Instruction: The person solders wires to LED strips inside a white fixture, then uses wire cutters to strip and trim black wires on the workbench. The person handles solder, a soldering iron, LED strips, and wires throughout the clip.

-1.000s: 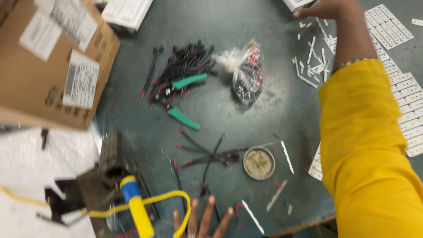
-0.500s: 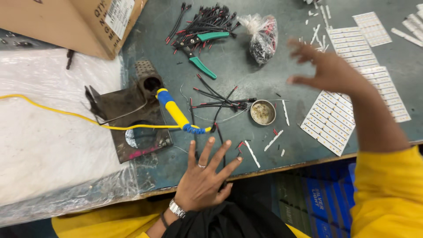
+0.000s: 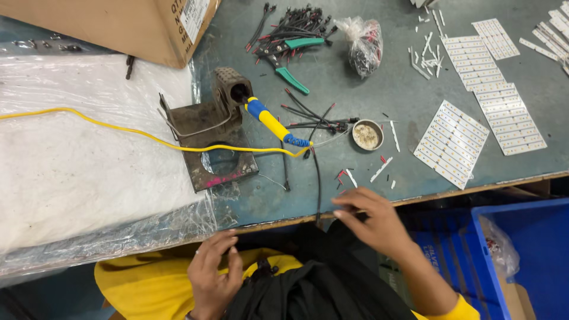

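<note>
Near the lower centre of the frame, at the front edge of the grey-green worktable (image 3: 379,83), the right hand (image 3: 370,222) hovers with fingers loosely spread, gripping nothing. Nearest it is a thin black wire lead (image 3: 316,178) that runs from the table edge up toward the frame's middle, lying just left of the fingertips and apart from them. It looks light and limp, likely to flop, so it is best pinched near its end. The left hand (image 3: 214,274) sits in the lower left, below the table edge, fingers curled and empty. Above the lead, a yellow-and-blue-handled soldering iron (image 3: 269,121) rests in its rusty metal stand (image 3: 216,139), beside a small round tin (image 3: 367,134).
</note>
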Demonstrator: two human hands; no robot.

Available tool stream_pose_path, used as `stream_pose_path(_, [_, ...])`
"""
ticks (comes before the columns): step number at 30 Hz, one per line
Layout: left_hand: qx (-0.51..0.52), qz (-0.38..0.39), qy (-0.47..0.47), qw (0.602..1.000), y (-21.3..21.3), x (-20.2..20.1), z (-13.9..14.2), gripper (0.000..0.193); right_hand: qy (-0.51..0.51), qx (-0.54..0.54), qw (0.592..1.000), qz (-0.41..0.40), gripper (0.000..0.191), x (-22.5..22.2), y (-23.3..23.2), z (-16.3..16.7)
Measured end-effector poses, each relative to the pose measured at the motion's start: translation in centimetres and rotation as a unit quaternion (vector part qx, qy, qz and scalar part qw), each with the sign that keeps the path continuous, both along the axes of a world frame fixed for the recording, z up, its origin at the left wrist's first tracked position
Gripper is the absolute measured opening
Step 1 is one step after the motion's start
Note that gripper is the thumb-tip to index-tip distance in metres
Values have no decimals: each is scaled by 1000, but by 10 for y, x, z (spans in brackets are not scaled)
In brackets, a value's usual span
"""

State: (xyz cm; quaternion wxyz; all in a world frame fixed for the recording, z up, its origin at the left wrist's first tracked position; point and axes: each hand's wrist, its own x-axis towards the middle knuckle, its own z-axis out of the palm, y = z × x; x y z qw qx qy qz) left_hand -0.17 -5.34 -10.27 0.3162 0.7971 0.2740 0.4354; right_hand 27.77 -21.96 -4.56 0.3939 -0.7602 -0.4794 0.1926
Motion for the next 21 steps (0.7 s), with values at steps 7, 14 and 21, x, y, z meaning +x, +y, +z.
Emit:
stream_pose_path(7, [74,-126,-11,989,1,51,27,22,-130,34,991,0,32,-23,47,-1])
stream_pose_path(14, [-70,-215,7,974,-1,82,36,15,-153,-50,983,-93,33,-6,46,-5])
stream_pose_path(21, [-315,-226,5,922,-3,115,42,27,164,13,975,-150,40,17,19,-12])
